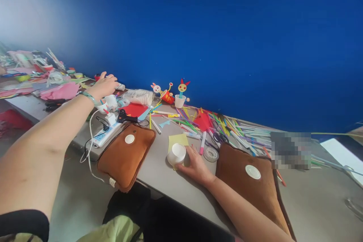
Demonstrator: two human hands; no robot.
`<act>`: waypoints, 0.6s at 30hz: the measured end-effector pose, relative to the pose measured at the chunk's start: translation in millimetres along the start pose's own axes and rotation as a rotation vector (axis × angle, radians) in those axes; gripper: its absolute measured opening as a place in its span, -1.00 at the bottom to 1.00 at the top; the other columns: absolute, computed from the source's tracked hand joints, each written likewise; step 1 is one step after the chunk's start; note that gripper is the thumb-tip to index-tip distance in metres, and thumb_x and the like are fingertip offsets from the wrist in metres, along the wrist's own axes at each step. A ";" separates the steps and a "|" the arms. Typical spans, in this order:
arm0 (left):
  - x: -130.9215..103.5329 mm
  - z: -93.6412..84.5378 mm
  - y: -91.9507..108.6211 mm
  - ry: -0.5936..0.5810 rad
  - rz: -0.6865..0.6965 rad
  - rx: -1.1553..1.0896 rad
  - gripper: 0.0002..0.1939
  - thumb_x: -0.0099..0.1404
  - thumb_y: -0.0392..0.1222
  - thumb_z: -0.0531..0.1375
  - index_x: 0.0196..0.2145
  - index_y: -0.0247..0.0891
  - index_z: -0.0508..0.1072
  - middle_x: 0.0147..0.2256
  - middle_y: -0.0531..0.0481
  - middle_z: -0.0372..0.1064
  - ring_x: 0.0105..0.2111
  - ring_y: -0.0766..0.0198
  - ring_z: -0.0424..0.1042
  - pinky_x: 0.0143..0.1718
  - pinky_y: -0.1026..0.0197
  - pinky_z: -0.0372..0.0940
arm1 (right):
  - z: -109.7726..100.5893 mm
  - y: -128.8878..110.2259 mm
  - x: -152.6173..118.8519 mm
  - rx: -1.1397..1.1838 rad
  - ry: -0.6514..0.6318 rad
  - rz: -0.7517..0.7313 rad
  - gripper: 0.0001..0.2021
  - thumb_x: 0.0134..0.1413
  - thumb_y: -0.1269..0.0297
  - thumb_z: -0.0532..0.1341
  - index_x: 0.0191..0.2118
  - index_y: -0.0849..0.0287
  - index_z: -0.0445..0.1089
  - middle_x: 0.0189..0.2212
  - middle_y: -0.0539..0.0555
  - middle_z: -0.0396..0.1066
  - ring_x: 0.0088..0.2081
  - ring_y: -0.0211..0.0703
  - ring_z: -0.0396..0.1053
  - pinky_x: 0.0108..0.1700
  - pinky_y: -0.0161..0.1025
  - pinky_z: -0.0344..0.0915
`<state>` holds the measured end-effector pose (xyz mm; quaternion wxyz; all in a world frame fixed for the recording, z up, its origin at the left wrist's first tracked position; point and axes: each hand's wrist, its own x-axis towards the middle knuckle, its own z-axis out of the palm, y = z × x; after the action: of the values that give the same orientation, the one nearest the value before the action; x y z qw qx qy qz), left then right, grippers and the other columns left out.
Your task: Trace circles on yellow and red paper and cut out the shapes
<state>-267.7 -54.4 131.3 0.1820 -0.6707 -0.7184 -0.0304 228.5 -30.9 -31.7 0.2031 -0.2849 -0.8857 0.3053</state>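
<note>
My right hand curls around the side of a white paper cup, which stands tilted on a yellow sheet of paper. Far to the left, my left hand reaches across the table with its fingers spread, close to a white cylinder and a small red thing. What lies under its palm is hidden. Two small cup figures stand at the back: one in a white cup, the other in a tilted red cup.
Brown plush pads lie on both sides. A power strip with cords and a black glue gun are at left. Scissors, a tape roll and many colored sticks spread right. A blue partition rises behind.
</note>
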 end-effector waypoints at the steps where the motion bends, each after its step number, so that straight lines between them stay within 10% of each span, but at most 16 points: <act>1: 4.6 -2.2 10.8 -0.010 0.031 0.021 -0.77 0.28 -0.45 0.04 -0.27 -0.41 0.51 -0.16 -0.09 0.42 0.02 0.18 0.15 0.29 -0.24 -0.25 | -0.4 -0.8 -0.2 0.002 -0.001 0.006 -0.54 -0.04 0.15 0.32 0.00 0.12 0.30 -0.04 0.19 0.47 0.06 0.20 0.39 0.22 0.20 0.17; 7: 15.3 -2.2 103.4 -0.037 0.230 0.039 -0.79 0.33 -0.31 0.09 -0.28 -0.27 0.55 -0.18 -0.06 0.51 -0.04 0.17 0.35 0.31 -0.17 -0.16 | -1.1 -3.1 -0.8 -0.025 0.010 0.019 -0.56 -0.04 0.12 0.32 -0.03 0.14 0.32 -0.08 0.20 0.47 0.02 0.18 0.39 0.12 0.14 0.25; 13: -29.1 4.9 216.4 0.021 0.611 -0.187 -0.74 0.42 -0.23 0.06 -0.27 -0.24 0.55 -0.25 -0.05 0.56 -0.17 0.15 0.49 0.30 -0.19 -0.01 | 0.4 -1.8 0.2 -0.009 0.022 0.023 -0.56 -0.08 0.17 0.36 -0.05 0.16 0.33 -0.10 0.19 0.46 0.01 0.18 0.38 0.08 0.10 0.28; 18: -56.1 -3.5 276.3 0.012 0.535 -0.593 -0.55 0.40 0.11 0.15 0.09 -0.23 0.45 0.04 -0.19 0.49 0.07 0.02 0.44 0.15 -0.02 0.26 | 1.4 -1.7 0.2 -0.003 0.043 0.003 -0.59 -0.09 0.19 0.36 -0.08 0.14 0.33 -0.15 0.15 0.45 -0.02 0.15 0.38 0.09 0.10 0.26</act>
<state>4.3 -81.7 62.2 -0.0139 -0.8574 -0.4773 -0.1921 227.0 -32.5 -31.6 0.2211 -0.2928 -0.8812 0.2981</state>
